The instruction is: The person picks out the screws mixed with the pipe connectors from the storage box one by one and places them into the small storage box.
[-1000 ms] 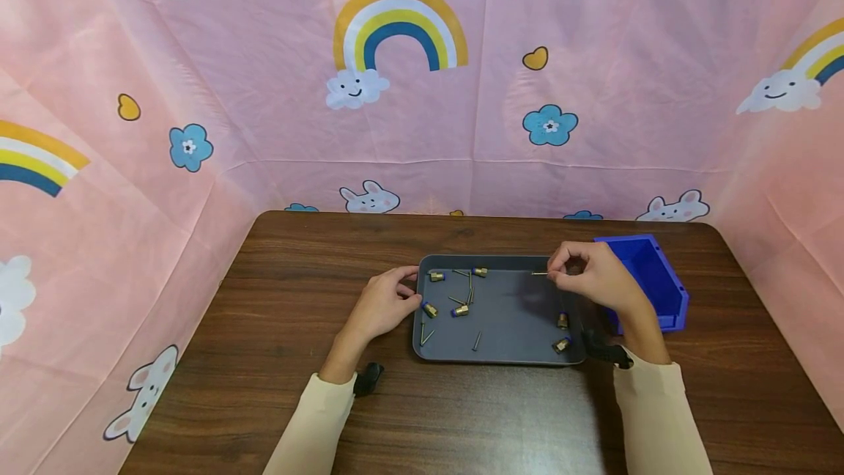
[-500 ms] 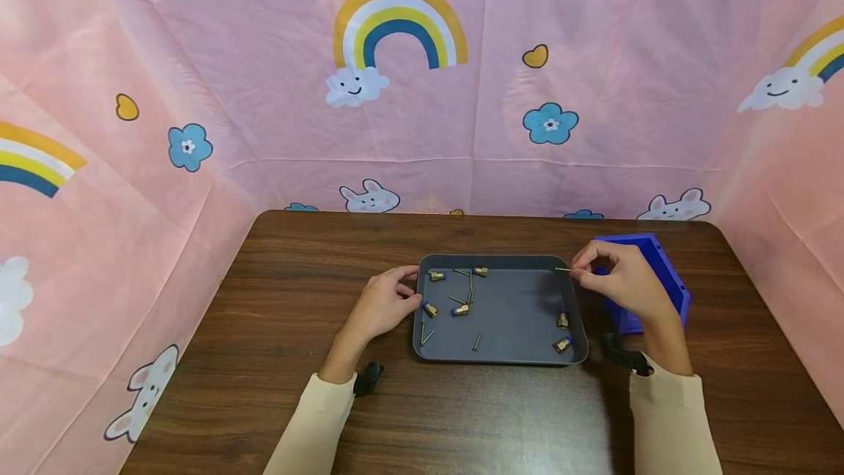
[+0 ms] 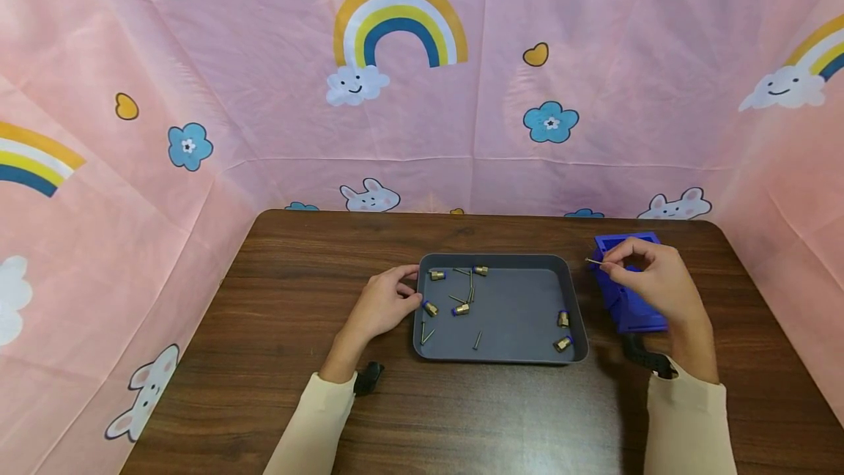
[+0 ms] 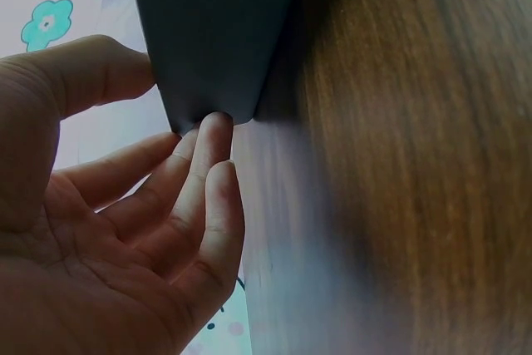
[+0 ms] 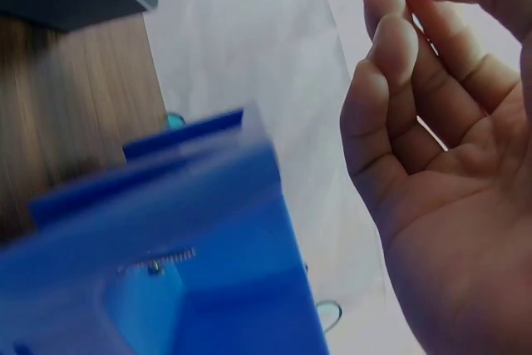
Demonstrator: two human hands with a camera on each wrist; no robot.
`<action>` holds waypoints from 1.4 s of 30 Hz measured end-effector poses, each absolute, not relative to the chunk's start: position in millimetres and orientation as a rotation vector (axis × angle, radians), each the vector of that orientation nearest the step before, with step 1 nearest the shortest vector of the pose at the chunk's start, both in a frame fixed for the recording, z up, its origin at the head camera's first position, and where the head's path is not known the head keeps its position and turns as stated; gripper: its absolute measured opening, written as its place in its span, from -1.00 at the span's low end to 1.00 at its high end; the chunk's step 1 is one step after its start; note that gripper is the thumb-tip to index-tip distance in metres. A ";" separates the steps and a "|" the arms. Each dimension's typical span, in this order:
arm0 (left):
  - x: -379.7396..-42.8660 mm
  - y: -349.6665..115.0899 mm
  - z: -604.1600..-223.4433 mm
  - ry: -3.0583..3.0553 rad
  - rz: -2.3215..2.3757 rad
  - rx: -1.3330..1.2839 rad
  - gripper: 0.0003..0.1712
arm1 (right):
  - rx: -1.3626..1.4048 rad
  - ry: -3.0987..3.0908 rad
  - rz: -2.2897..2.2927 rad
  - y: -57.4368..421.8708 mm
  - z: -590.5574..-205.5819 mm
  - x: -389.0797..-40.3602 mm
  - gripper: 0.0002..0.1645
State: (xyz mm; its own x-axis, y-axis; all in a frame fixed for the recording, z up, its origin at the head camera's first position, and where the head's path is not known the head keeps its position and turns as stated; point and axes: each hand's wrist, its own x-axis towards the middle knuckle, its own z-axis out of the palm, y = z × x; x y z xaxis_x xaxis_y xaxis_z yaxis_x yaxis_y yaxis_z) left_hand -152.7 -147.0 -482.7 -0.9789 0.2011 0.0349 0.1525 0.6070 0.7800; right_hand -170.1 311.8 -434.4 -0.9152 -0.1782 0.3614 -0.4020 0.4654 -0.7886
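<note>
My right hand (image 3: 656, 281) pinches a thin brass-coloured screw (image 3: 593, 262) between thumb and fingertips, above the blue plastic bin (image 3: 626, 306). In the right wrist view, a threaded screw (image 5: 170, 257) shows inside the bin; the pinched one is out of sight there. My left hand (image 3: 382, 306) rests its relaxed fingers against the left wall of the dark grey tray (image 3: 517, 356), thumb tip at the rim, as the left wrist view shows too. Inside the tray lie several brass pneumatic fittings (image 3: 461, 309) with blue collars, and several screws (image 3: 478, 341).
The tray and the bin stand side by side on a brown wood-grain table (image 3: 316, 255), the bin to the right. A pink printed cloth (image 3: 501, 138) hangs behind the table and along both sides. Dark camera mounts (image 3: 368, 379) sit at both wrists.
My right hand has carried the pinched screw rightward, from over the tray's right part, past its rim, to above the bin. My left hand has stayed at the tray.
</note>
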 end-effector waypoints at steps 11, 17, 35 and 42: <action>-152.4 -147.3 -481.6 2.755 1.350 0.312 -0.38 | 0.298 -2.492 1.410 346.8 -445.3 -166.1 -0.93; -153.1 -147.9 -482.5 2.754 1.349 0.318 -0.38 | 0.155 -2.499 1.411 361.0 -445.2 -160.8 -0.94; -152.4 -147.5 -480.7 2.757 1.345 0.309 -0.37 | -0.013 -2.524 1.167 374.8 -450.8 -159.6 -0.87; -152.3 -147.7 -481.3 2.762 1.338 0.304 -0.37 | -0.033 -2.528 1.130 372.2 -449.7 -160.2 -0.85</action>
